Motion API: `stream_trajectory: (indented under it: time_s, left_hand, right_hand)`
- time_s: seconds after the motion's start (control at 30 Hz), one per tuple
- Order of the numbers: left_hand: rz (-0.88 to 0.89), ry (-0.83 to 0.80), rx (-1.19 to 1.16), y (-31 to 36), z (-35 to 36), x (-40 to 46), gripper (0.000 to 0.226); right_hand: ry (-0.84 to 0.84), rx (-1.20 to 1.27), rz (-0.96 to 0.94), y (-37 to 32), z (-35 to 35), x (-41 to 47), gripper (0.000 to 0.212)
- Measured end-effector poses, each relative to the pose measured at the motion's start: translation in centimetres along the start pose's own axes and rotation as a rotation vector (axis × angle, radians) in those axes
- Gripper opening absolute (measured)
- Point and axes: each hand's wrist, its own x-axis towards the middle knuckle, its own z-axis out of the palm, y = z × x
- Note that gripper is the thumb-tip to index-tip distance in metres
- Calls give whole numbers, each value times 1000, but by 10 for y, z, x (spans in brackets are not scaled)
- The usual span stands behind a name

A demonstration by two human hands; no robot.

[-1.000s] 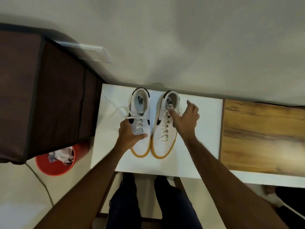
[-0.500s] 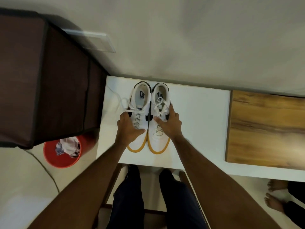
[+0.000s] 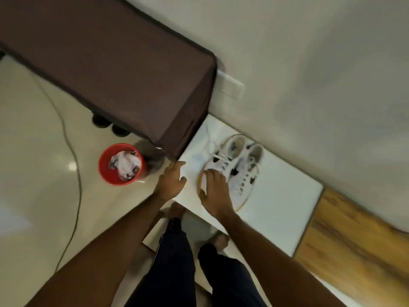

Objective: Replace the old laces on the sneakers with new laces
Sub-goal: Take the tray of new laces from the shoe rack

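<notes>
Two white sneakers point(image 3: 234, 171) with gum soles sit side by side on the white surface point(image 3: 276, 196), both threaded with white laces point(image 3: 218, 157), whose loose ends trail toward the brown cabinet point(image 3: 124, 69). The right hand point(image 3: 215, 188) rests on the toe of the nearer sneaker with fingers spread, while the left hand point(image 3: 171, 181) hovers relaxed and empty over the surface's edge, near the red bin point(image 3: 121, 163). Judging by this, the relacing looks nearly done, with perhaps only tying or tidying the ends left, though blur hides whether these laces are new.
</notes>
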Motion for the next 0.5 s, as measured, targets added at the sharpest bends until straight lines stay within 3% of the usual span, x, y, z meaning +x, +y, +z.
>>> stream_trajectory:
  time_s: [0.1,0.2,0.27,0.37,0.5]
  left_hand:
    - [-75,158,-133,-61,-28,8,45]
    - [-159,366,-397,-71,-78,-10,24]
    - [-186,479,-473,-80,-105,-13,24]
    - [-225,511,-652,-103,-129,3,28]
    - [-200,548,-829,-124,-150,43,29]
  right_hand:
    - [-156,89,-127,-65,9,15,54]
    - [-241,129,-207,-117,29,29,51]
    - [-281,116,-257,-147,45,41,53]
    - [-257,143,-268,-181,69,66,59]
    - [-100,93,-305,-199,83,114,63]
